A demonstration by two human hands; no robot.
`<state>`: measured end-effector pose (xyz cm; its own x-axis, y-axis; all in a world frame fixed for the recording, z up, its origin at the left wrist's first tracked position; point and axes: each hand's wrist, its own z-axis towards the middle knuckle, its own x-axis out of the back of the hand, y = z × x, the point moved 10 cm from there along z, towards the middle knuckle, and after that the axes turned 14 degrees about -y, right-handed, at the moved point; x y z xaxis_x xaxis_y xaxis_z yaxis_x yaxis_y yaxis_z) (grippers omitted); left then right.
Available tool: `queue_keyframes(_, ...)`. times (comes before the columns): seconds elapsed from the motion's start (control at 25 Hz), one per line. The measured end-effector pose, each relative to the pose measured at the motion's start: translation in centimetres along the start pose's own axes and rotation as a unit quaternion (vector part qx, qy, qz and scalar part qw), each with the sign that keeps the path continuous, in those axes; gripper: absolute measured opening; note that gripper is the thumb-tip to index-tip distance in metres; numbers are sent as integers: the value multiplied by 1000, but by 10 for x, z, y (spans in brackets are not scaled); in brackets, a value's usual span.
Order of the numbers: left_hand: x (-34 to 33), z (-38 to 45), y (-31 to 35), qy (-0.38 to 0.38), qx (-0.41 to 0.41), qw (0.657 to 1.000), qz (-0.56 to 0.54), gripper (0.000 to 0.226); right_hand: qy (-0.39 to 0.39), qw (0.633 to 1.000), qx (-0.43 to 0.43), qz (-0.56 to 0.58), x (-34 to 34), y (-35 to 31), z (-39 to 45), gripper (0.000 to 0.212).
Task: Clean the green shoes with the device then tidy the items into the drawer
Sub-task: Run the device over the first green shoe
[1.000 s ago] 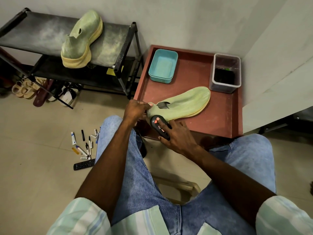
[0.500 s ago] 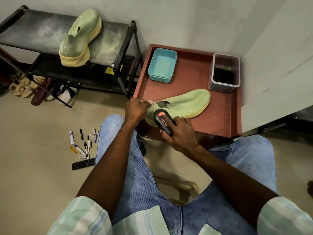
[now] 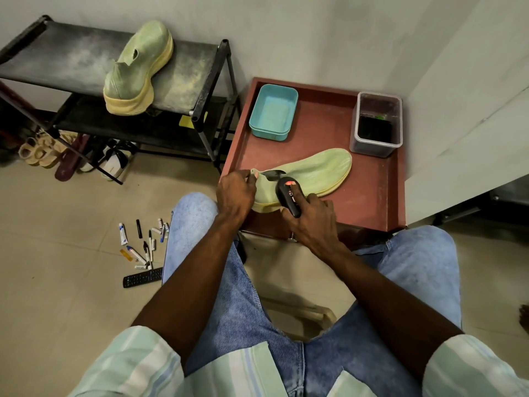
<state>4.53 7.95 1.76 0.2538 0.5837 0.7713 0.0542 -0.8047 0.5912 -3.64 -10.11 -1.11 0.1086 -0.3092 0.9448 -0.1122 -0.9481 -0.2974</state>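
**Still on the first shoe**

I sit at the red bench [image 3: 372, 202] with one green shoe [image 3: 312, 173] lying on it near me. My left hand [image 3: 236, 193] pinches the heel collar to steady it, and my right hand [image 3: 313, 222] is wrapped around the black device [image 3: 289, 197], which I press against the near side of the shoe by the heel.

By my reckoning the job is early. This shoe is being cleaned at its heel end only, as far as I can see, and the second shoe [image 3: 137, 67] waits on the rack [image 3: 197, 70] to the far left, well apart from the bench. No drawer is open in view, so the tidying is all ahead of me.

The shoe on the bench lies along its length from left to right, tilted a little away from me, heel at the left by my hands and toe pointing right and slightly far, toward the clear tub [image 3: 375, 144]. A teal tray [image 3: 273, 111] sits beyond it.
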Motion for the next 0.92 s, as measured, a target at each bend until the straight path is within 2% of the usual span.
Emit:
queue_keyframes(0.08, -3, -15, 22, 40, -69, 990, 117, 39, -19, 998, -50, 17, 3, 32, 6, 65)
queue_keyframes(0.12, -15, -23, 35, 30, -120, 976, 181, 46, -23, 994, -99, 41, 6, 58, 8, 66)
queue_keyframes(0.16, -35, -33, 48, -4, -175, 954, 245, 50, -26, 989, -129, 62, 9, 75, 10, 68)
queue_keyframes(0.24, -80, -55, 62, -87, -256, 905, 329, 55, -49, 992, -93, 68, 5, 73, 15, 72)
queue_keyframes(0.32, -108, -64, 56, -143, -244, 881, 379, 60, -69, 997, -20, 10, -4, 48, 15, 73)
queue_keyframes(0.36, -114, -62, 49, -152, -224, 876, 398, 63, -64, 998, -11, -18, -1, 46, 14, 71)
queue_keyframes(0.48, -120, -58, 32, -165, -197, 864, 434, 69, -36, 995, -88, -23, 16, 76, 11, 63)
queue_keyframes(0.52, -121, -57, 30, -169, -197, 864, 431, 70, -36, 996, -82, -15, 17, 73, 10, 62)
queue_keyframes(0.64, -118, -51, 32, -179, -196, 880, 393, 72, -77, 997, 14, -4, -2, 30, 11, 66)
queue_keyframes(0.68, -115, -49, 32, -181, -196, 884, 384, 73, -79, 997, 10, -3, 1, 30, 12, 66)
queue_keyframes(0.8, -112, -46, 32, -192, -194, 887, 374, 79, -41, 992, -116, -14, 25, 80, 13, 61)
queue_keyframes(0.84, -112, -45, 32, -193, -189, 889, 369, 80, -29, 991, -128, -18, 31, 80, 11, 60)
queue_keyframes(0.92, -111, -41, 32, -194, -177, 900, 349, 77, -57, 997, -60, 6, 16, 49, 14, 60)
